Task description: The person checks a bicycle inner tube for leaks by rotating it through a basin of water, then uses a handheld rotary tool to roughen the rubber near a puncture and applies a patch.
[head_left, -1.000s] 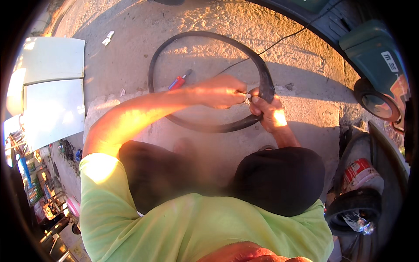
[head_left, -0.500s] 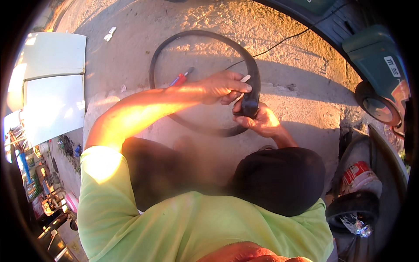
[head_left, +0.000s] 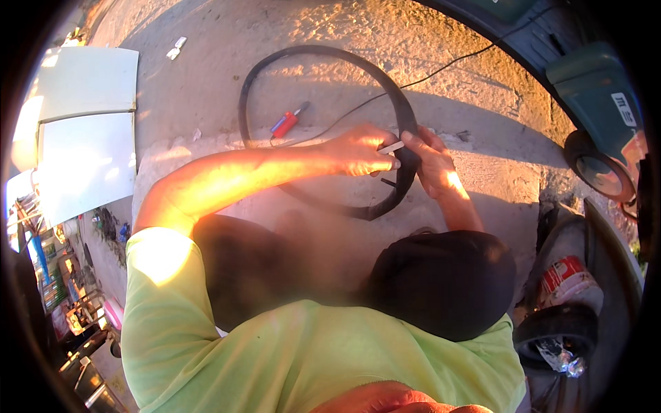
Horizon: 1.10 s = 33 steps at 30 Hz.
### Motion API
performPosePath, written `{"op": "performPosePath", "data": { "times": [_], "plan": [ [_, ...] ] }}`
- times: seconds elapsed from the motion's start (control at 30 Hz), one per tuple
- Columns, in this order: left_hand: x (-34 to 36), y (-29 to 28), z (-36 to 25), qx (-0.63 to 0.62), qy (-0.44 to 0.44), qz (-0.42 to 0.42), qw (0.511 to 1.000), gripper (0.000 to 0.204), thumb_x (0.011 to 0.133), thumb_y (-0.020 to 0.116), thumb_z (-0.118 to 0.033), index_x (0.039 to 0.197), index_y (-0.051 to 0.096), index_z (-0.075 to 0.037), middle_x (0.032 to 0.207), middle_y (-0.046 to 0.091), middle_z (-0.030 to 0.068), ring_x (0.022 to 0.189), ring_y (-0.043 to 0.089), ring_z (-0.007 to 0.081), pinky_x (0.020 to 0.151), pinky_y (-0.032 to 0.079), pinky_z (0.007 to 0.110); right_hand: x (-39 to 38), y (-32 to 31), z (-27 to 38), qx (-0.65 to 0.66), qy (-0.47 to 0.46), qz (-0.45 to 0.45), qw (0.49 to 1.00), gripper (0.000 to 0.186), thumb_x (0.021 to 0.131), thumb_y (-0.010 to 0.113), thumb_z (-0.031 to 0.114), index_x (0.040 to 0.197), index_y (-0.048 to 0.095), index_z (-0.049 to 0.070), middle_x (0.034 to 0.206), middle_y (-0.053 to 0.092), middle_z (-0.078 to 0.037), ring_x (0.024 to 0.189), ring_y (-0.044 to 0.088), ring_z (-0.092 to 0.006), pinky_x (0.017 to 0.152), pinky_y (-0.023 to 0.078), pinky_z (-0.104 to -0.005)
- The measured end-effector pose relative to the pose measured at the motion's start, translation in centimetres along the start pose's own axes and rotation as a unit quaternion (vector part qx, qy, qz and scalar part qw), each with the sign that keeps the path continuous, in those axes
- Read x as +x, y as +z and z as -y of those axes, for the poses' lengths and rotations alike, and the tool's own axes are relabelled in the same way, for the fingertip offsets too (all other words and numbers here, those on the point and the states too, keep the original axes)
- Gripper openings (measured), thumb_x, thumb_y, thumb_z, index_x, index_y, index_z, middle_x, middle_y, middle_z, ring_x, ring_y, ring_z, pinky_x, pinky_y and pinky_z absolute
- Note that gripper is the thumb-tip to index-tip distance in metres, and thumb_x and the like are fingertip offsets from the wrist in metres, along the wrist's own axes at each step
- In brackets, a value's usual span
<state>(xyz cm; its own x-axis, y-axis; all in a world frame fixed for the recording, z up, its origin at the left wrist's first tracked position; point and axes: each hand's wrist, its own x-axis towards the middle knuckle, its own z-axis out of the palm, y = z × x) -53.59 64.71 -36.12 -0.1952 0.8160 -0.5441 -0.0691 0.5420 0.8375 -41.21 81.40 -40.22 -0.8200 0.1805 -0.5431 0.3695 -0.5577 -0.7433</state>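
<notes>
Because the ground (head_left: 227, 103) is rough, gritty concrete, the black rubber inner tube (head_left: 255, 89) is best kept lifted where it is being worked, with only its far loop resting on the ground. The tube lies as a wide ring in front of the person, its near right side raised between both hands.

The right hand (head_left: 432, 162) is closed around that raised stretch, thumb on top, and should keep it flat and taut. The left hand (head_left: 358, 150) has its fingers pinched together on a small pale strip (head_left: 391, 147), pressed against the rubber just beside the right thumb. Short, even strokes on one spot would likely serve better than long ones.

For room, the ring's middle and the ground to the left are open. White panels (head_left: 86, 131) lie well off to the left; a dark green vehicle body (head_left: 592, 89) and a wheel (head_left: 597, 172) crowd the right. A thin black cable (head_left: 441, 69) crosses the ground toward the tube, and a red-handled tool (head_left: 288, 122) lies inside the ring, near the left forearm.
</notes>
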Motion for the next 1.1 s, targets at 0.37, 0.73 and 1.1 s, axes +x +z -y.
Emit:
{"op": "performPosePath", "data": {
  "times": [0.37,0.73,1.1],
  "plan": [
    [-2.0,-2.4,3.3,0.267,-0.052,0.045,0.961,0.060,0.088,0.069,-0.033,0.137,0.059,0.000,0.130,0.065,0.0234,0.124,0.062,0.0365,0.103,0.049,0.045,0.1,-0.4,-0.6,0.010,-0.008,0.046,0.999,0.044,0.093,0.067,0.004,0.133,0.048,0.001,0.095,0.064,-0.011,0.080,0.064,-0.0197,0.072,0.055,-0.0353],
    [-4.4,-11.4,7.2,0.405,-0.064,-0.059,0.910,0.053,0.091,0.067,-0.035,0.133,0.065,-0.002,0.128,0.066,0.0202,0.121,0.063,0.0353,0.103,0.050,0.041,-1.1,0.3,0.7,-0.030,-0.026,0.117,0.992,0.061,0.089,0.067,0.006,0.144,0.040,0.001,0.086,0.063,-0.014,0.077,0.061,-0.0217,0.070,0.053,-0.0352],
    [-10.7,-16.4,14.8,0.295,-0.223,-0.183,0.911,0.052,0.091,0.065,-0.038,0.132,0.066,-0.006,0.129,0.068,0.0182,0.122,0.063,0.0321,0.105,0.048,0.041,-0.8,0.9,2.5,-0.087,0.001,0.092,0.992,0.035,0.092,0.072,0.009,0.122,0.055,0.004,0.087,0.059,-0.003,0.078,0.062,-0.0146,0.071,0.053,-0.0301]
  ]
}}
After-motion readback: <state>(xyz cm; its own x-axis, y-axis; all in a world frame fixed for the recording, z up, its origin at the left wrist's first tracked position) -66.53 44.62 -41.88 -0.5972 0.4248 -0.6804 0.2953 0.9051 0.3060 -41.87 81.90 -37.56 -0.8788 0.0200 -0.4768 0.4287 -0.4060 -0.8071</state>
